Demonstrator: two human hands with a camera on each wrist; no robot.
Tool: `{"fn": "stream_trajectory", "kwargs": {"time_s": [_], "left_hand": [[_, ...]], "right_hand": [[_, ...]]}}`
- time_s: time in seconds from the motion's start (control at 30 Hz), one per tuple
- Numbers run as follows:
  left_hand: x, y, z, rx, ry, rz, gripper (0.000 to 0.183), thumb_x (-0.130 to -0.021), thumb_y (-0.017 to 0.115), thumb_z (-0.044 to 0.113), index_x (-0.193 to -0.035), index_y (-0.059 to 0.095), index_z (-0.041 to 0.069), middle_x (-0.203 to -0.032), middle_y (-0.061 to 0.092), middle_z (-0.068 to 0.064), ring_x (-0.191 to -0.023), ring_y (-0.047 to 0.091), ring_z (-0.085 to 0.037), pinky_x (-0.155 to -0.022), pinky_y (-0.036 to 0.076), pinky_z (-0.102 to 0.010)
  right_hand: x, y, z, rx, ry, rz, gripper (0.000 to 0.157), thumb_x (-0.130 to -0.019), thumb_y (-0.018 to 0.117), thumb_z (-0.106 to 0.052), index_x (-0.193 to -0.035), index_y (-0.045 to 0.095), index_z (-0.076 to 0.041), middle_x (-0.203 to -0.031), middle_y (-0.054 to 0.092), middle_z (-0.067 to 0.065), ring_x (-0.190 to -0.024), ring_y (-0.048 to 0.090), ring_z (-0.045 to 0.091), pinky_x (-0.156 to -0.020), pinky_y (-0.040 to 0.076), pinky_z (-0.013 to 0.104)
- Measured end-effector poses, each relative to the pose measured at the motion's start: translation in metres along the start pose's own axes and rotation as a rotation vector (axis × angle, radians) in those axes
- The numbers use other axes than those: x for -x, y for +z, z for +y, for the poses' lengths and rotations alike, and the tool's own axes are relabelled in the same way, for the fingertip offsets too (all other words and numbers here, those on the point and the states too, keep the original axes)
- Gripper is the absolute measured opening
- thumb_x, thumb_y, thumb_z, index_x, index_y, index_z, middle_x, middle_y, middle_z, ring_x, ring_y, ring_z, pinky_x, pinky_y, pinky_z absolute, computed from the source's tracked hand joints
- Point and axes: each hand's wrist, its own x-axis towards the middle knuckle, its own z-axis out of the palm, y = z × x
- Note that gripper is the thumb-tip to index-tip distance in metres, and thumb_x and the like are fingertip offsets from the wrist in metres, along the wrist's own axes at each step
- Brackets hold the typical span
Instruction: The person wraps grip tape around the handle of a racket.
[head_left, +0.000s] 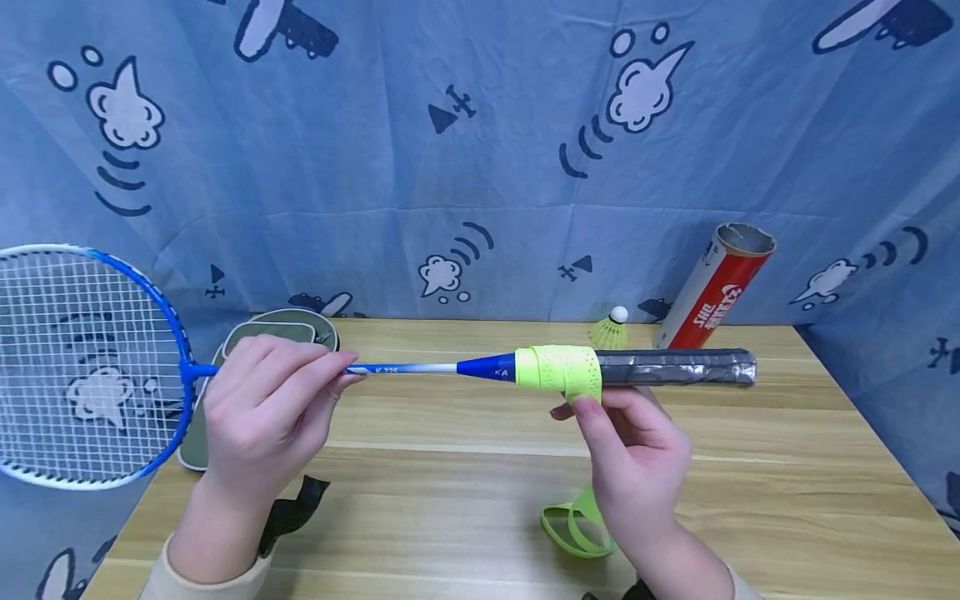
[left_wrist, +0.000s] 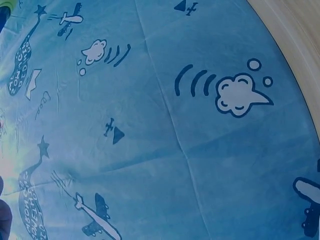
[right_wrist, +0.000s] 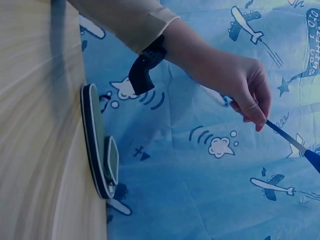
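Observation:
A blue and white badminton racket (head_left: 412, 368) is held level above the table, its strung head (head_left: 97, 367) at the left. My left hand (head_left: 270, 408) pinches the shaft between thumb and fingers; the right wrist view also shows this left hand (right_wrist: 240, 82) on the shaft (right_wrist: 285, 135). Perforated neon-yellow grip tape (head_left: 558, 369) wraps the handle's upper part beside the blue cone. Below the handle, my right hand (head_left: 637, 467) pinches the tape between thumb and fingers. The tape's loose end (head_left: 577, 533) hangs in a loop near the table. Dark, shiny wrapping covers the bare handle (head_left: 675, 367).
On the wooden table (head_left: 420, 492), a yellow shuttlecock (head_left: 609, 332) and a red and white shuttlecock tube (head_left: 712, 287) stand at the back right. A green case with white piping (head_left: 197, 433) lies behind my left hand. A patterned blue cloth (head_left: 480, 167) hangs behind.

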Motion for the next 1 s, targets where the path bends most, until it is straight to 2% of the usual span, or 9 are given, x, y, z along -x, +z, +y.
{"fn": "stream_trajectory", "kwargs": {"time_s": [0.2, 0.4, 0.53, 0.73, 0.87, 1.0], "left_hand": [[0.0012, -0.0032, -0.0009, 0.031, 0.030, -0.073, 0.032, -0.100, 0.069, 0.024, -0.080, 0.079, 0.000, -0.068, 0.068, -0.007, -0.050, 0.052, -0.021, -0.046, 0.043, -0.034], [0.0026, -0.0041, -0.0037, 0.063, 0.056, -0.079, 0.025, -0.098, 0.071, 0.017, -0.079, 0.079, 0.001, -0.068, 0.068, -0.006, -0.051, 0.055, -0.021, -0.045, 0.045, -0.033], [0.0030, -0.0049, -0.0041, 0.060, 0.041, -0.083, 0.028, -0.099, 0.071, 0.018, -0.079, 0.079, 0.001, -0.070, 0.069, -0.008, -0.052, 0.057, -0.024, -0.048, 0.048, -0.036], [0.0008, -0.0026, -0.0029, 0.039, 0.024, -0.036, 0.032, -0.100, 0.071, 0.022, -0.079, 0.079, -0.001, -0.070, 0.069, -0.010, -0.053, 0.056, -0.026, -0.052, 0.047, -0.038], [-0.0012, 0.0001, -0.0016, 0.013, 0.022, 0.011, 0.032, -0.099, 0.072, 0.022, -0.078, 0.079, 0.000, -0.069, 0.068, -0.011, -0.057, 0.055, -0.029, -0.057, 0.044, -0.040], [-0.0023, 0.0001, -0.0002, -0.029, 0.001, 0.020, 0.032, -0.099, 0.072, 0.024, -0.079, 0.080, 0.001, -0.069, 0.068, -0.010, -0.059, 0.055, -0.030, -0.060, 0.040, -0.042]], "right_hand": [[-0.0018, -0.0005, -0.0001, -0.043, 0.045, 0.028, 0.013, -0.090, 0.057, 0.024, -0.093, 0.067, 0.017, -0.098, 0.074, 0.013, -0.075, 0.074, 0.022, -0.075, 0.063, 0.029], [-0.0019, -0.0011, 0.0003, -0.025, 0.030, 0.033, 0.008, -0.090, 0.060, 0.022, -0.091, 0.067, 0.018, -0.100, 0.075, 0.014, -0.073, 0.072, 0.021, -0.072, 0.062, 0.027], [-0.0004, -0.0022, 0.0005, -0.011, 0.039, 0.017, 0.013, -0.090, 0.057, 0.023, -0.099, 0.066, 0.018, -0.106, 0.075, 0.015, -0.075, 0.073, 0.020, -0.073, 0.062, 0.028], [0.0003, -0.0027, 0.0021, -0.044, 0.004, -0.001, 0.018, -0.088, 0.054, 0.027, -0.101, 0.065, 0.020, -0.106, 0.075, 0.016, -0.079, 0.075, 0.022, -0.078, 0.063, 0.030], [0.0004, -0.0032, 0.0027, -0.062, 0.007, 0.017, 0.012, -0.089, 0.059, 0.024, -0.097, 0.066, 0.019, -0.105, 0.075, 0.016, -0.079, 0.075, 0.022, -0.077, 0.063, 0.030], [0.0011, -0.0035, 0.0029, -0.046, 0.014, 0.032, 0.009, -0.089, 0.064, 0.021, -0.096, 0.069, 0.018, -0.103, 0.076, 0.014, -0.078, 0.075, 0.020, -0.076, 0.062, 0.028]]}}
